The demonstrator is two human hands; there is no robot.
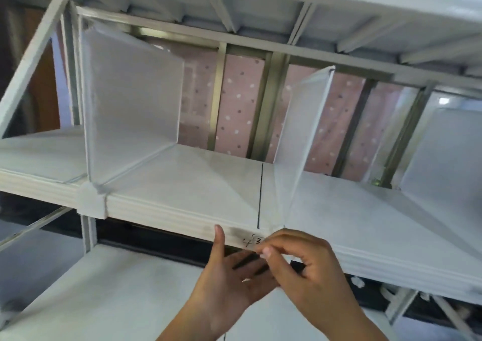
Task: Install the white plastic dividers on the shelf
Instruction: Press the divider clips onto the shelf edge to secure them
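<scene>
The white shelf [182, 184] carries upright translucent white plastic dividers: one at the left [130, 100], one in the middle [302, 132], and one at the far right [443, 152]. A white clip [91, 199] caps the left divider's front corner. My left hand [229, 286] lies palm up below the shelf's front edge, thumb touching the edge, with a small pale sliver on the palm. My right hand [305, 265] is just below the middle divider's front corner, its fingertips pinched together. I cannot make out anything between them.
Handwritten marks "4 3" [251, 241] sit on the shelf's front edge beside a black line across the board. Another white shelf [117, 288] lies below and one above. Behind are metal uprights and a pink dotted curtain [237, 106].
</scene>
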